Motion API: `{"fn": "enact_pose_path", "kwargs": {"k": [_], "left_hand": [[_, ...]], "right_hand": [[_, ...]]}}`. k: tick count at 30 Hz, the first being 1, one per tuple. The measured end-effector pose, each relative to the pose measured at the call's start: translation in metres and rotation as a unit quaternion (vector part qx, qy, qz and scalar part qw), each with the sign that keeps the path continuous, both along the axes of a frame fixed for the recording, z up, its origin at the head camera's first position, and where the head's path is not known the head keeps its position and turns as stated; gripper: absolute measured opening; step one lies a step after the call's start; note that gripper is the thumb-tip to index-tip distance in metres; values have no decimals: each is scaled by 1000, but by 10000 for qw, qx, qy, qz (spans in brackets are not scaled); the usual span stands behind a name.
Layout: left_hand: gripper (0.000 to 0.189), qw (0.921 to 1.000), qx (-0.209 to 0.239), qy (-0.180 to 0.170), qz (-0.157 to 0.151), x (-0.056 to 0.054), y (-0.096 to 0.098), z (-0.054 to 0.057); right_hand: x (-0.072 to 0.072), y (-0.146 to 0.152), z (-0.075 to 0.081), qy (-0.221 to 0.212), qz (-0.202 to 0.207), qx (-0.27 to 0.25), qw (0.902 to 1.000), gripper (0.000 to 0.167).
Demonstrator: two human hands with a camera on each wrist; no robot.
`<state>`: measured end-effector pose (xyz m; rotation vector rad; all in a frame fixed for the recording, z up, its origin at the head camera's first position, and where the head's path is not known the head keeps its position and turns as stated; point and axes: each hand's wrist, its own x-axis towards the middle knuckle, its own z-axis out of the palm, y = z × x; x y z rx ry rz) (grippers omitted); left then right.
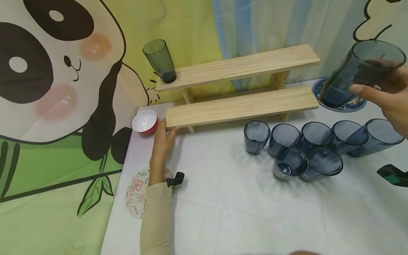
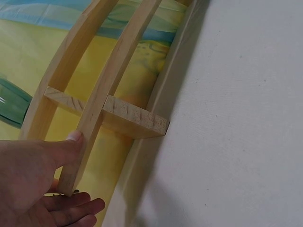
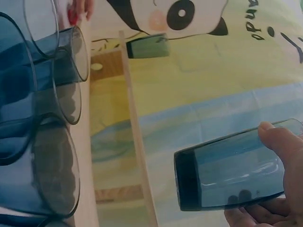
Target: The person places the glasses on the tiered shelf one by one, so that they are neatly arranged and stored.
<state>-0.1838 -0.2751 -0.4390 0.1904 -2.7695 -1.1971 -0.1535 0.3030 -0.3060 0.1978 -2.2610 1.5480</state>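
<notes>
A two-tier wooden shelf (image 1: 242,108) stands along the back of the table. My left hand (image 1: 161,145) grips the left end of its lower board, the thumb (image 2: 75,137) on one face and the fingers curled round the end. At the upper right, my right hand (image 1: 390,97) holds a tall tinted drinking glass (image 1: 345,79) by its side, tilted and raised above the table. In the right wrist view, thumb and fingers wrap this glass (image 3: 232,175) near its rim. Another such glass (image 1: 159,62) stands on the left end of the upper board.
Several tinted glasses (image 1: 290,161) are grouped upright in front of the shelf's right half. A small red-and-white bowl (image 1: 145,121) sits by the shelf's left end. One patterned round mat (image 1: 135,196) lies under the left forearm; a blue patterned plate (image 1: 355,106) is below the raised glass.
</notes>
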Motion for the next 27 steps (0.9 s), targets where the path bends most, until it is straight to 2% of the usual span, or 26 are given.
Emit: {"fn": "enact_pose_path", "kwargs": {"k": [2, 7, 15, 21, 27], "left_hand": [[69, 10000, -1, 0, 17, 0, 0, 0], [68, 10000, -3, -22, 1, -1, -2, -2], [68, 10000, -29, -10, 21, -2, -1, -2], [68, 10000, -3, -27, 31, -1, 0, -3], [69, 10000, 36, -14, 45, -2, 0, -3]], "right_hand": [[-13, -6, 4, -194, 80, 175, 9996, 53], [-34, -36, 19, -771, 252, 763, 9938, 56], [-83, -85, 31, -843, 818, 602, 9913, 51], [-112, -121, 35, -878, 1132, 442, 9887, 42], [-138, -162, 39, -1015, 1214, 417, 9865, 54]]}}
